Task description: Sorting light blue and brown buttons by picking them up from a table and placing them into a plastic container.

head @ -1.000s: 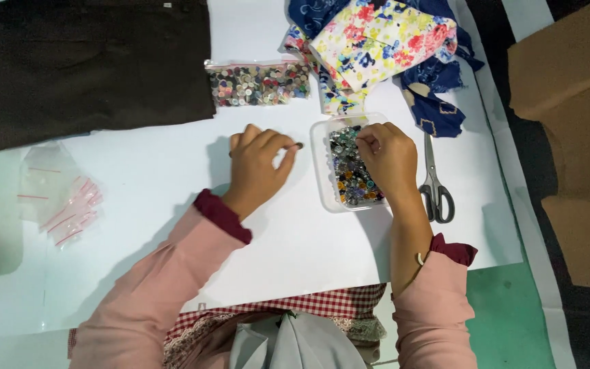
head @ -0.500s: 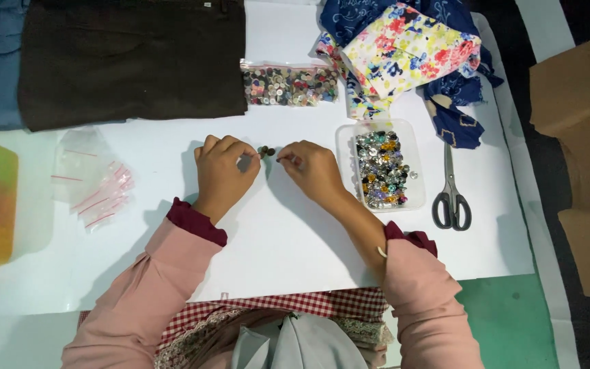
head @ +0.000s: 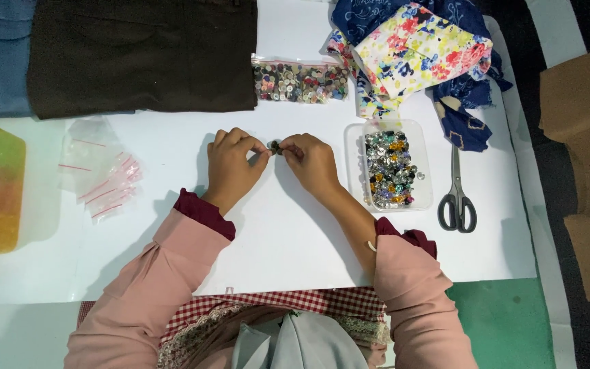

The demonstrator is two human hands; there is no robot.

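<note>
Fingers of left hand and right hand pinch a small dark, indistinct piece.

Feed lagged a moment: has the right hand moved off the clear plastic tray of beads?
Yes. The right hand has left the clear plastic tray of beads, moving leftward to meet the left hand.

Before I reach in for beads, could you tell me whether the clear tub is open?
Open: the clear tub has no lid on, its beads exposed.
</note>
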